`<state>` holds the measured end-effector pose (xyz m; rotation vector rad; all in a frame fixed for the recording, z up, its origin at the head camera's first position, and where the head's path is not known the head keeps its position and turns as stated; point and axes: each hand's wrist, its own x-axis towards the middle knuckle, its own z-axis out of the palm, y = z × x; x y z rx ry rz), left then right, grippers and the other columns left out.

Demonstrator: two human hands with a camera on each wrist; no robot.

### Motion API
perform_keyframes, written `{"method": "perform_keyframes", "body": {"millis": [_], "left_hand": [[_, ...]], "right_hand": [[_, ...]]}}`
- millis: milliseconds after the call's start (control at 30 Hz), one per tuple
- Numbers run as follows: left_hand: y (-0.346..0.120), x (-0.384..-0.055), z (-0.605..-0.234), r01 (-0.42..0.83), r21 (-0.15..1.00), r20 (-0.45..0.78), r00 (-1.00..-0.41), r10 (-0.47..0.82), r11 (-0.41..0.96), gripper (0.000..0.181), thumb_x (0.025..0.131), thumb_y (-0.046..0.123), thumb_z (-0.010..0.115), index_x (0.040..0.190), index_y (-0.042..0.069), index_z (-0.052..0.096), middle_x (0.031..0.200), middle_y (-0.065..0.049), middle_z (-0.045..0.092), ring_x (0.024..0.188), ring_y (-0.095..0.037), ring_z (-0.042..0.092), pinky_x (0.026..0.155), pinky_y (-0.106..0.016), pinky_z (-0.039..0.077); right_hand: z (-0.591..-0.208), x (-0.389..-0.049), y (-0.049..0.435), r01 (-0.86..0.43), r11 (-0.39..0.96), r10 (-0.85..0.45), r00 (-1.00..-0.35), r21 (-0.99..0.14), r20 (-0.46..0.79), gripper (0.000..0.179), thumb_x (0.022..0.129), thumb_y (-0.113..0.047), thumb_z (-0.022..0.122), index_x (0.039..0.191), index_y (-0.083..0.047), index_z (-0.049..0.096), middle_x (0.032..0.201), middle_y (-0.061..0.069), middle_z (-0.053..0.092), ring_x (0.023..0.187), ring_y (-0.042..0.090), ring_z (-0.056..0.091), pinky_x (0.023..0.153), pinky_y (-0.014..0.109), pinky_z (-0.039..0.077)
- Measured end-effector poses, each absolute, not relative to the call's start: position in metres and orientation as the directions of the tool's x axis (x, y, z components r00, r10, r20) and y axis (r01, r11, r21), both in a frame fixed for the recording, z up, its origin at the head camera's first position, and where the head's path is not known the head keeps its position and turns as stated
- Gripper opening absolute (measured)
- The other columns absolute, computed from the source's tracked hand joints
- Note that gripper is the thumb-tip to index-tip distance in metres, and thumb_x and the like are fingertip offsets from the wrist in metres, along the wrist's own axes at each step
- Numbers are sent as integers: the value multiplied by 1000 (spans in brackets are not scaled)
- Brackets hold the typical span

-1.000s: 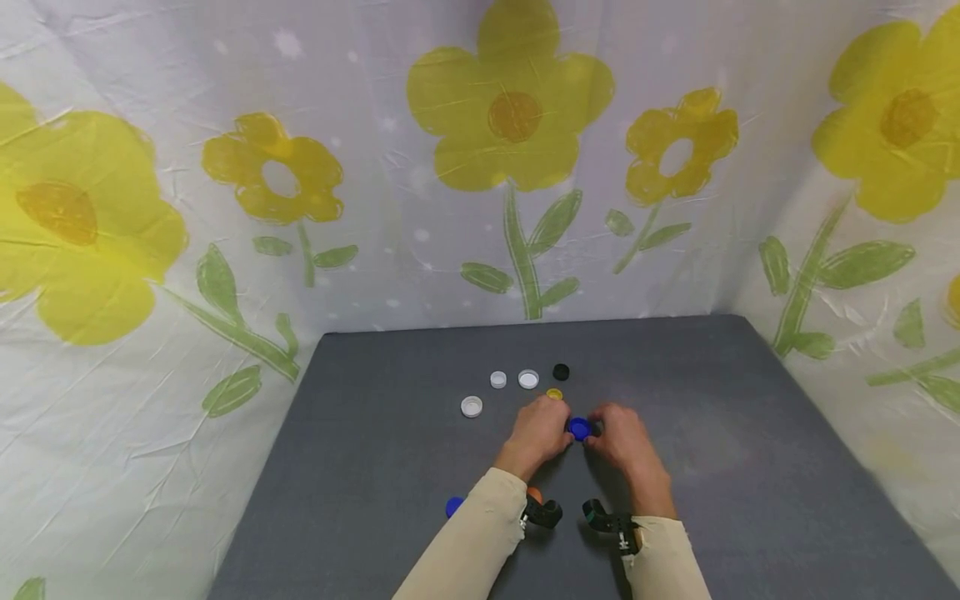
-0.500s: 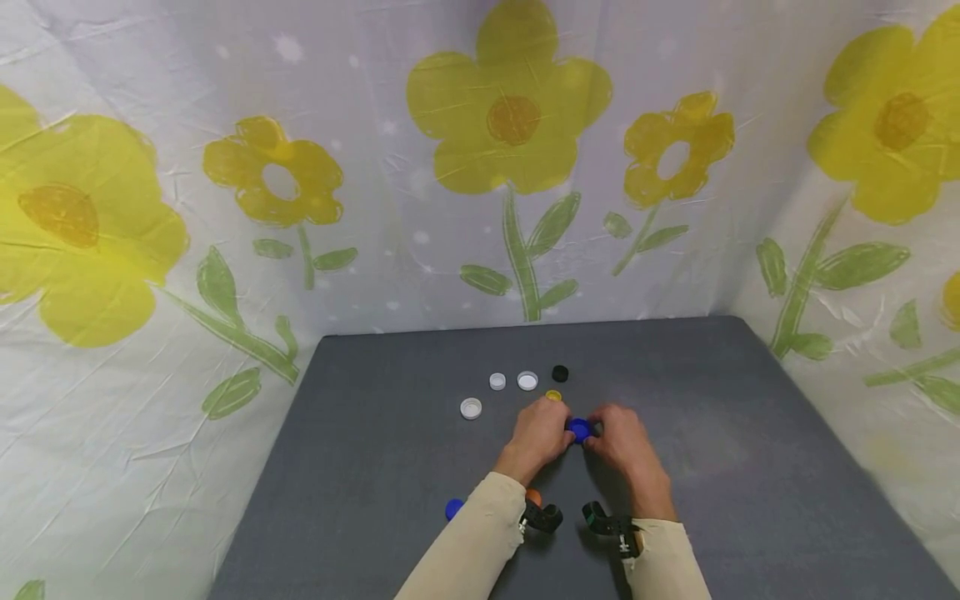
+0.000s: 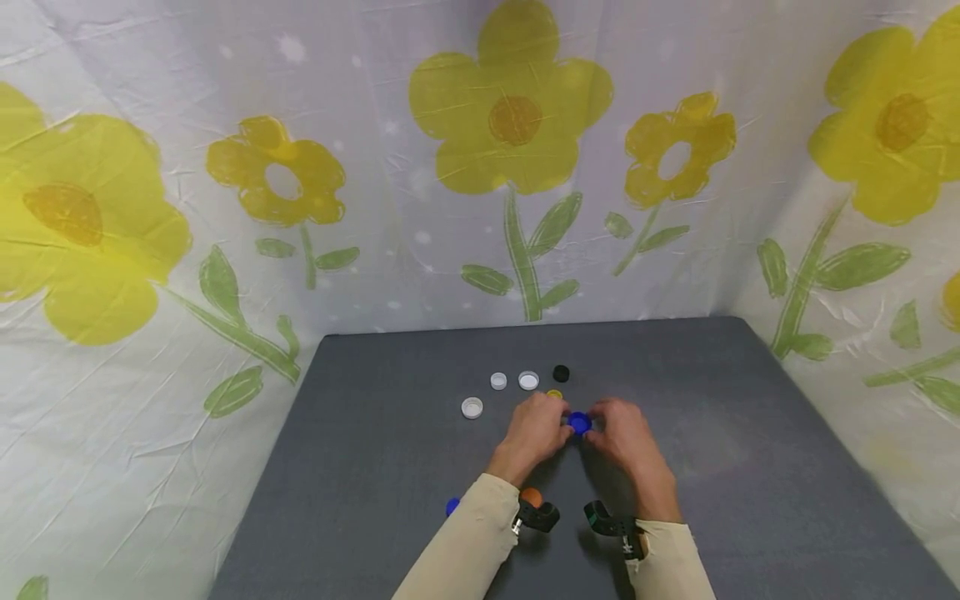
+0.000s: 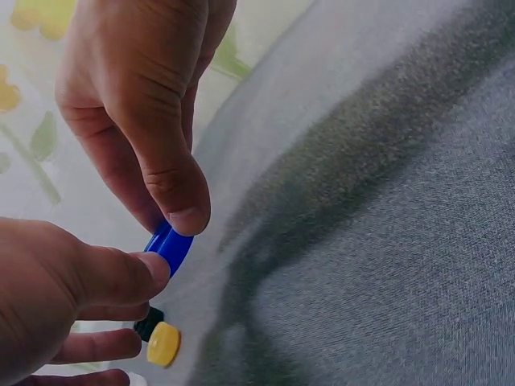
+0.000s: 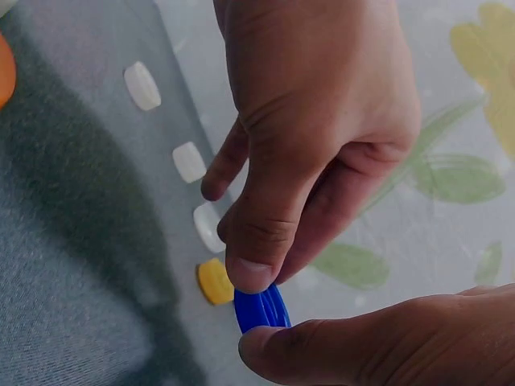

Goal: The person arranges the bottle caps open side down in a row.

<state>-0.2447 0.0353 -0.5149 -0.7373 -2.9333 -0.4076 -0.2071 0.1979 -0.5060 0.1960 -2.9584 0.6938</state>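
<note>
"What takes up the most room?"

"The white fabric backdrop with large yellow flowers, then the dark grey, cloth-textured table."

"And the person?"

"A cream fabric left sleeve and a matching right sleeve, leading to the left hand and the right hand."

"Holding anything?"

"Both grasp the same round blue plastic cap. It sits between them, the left hand pinching its left edge, the right hand its right."

"Do the views differ?"

"The head view shows its recessed face; the wrist views show its side wall, with both thumbs on it. The left wrist view bares the small yellow plastic cap, partly covered by the left hand in the head view. Only the head view includes a second blue cap, partly hidden by the left sleeve."
</note>
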Motion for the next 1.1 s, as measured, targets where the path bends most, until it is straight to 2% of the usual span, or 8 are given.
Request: {"method": "perform_keyframes", "body": {"millis": [400,733,1100], "left_hand": [[18,-234,-495,499,255,202,-865,460,828,22,86,34,79,105,22,79,98,6,76,87,-14,71,72,-34,57],[2,-219,-475,499,308,218,-866,450,810,25,87,33,79,109,21,78,104,5,76,90,-13,69,76,-31,57],[-20,-207,-475,544,352,288,-837,465,762,24,84,29,82,104,17,79,101,5,77,96,-15,70,83,-31,56]], "right_hand": [[-484,-195,186,-168,878,-123,-984,-448,128,26,83,-14,82,104,-1,76,126,22,65,116,43,62,97,57,50],[-472,-187,178,-254,870,-174,-960,-422,219,30,82,-17,83,106,-1,76,130,22,64,118,42,61,98,57,50],[-469,-177,165,-302,852,-206,-944,-428,256,29,79,-18,86,104,-5,78,129,20,65,118,41,62,99,57,49]]}}
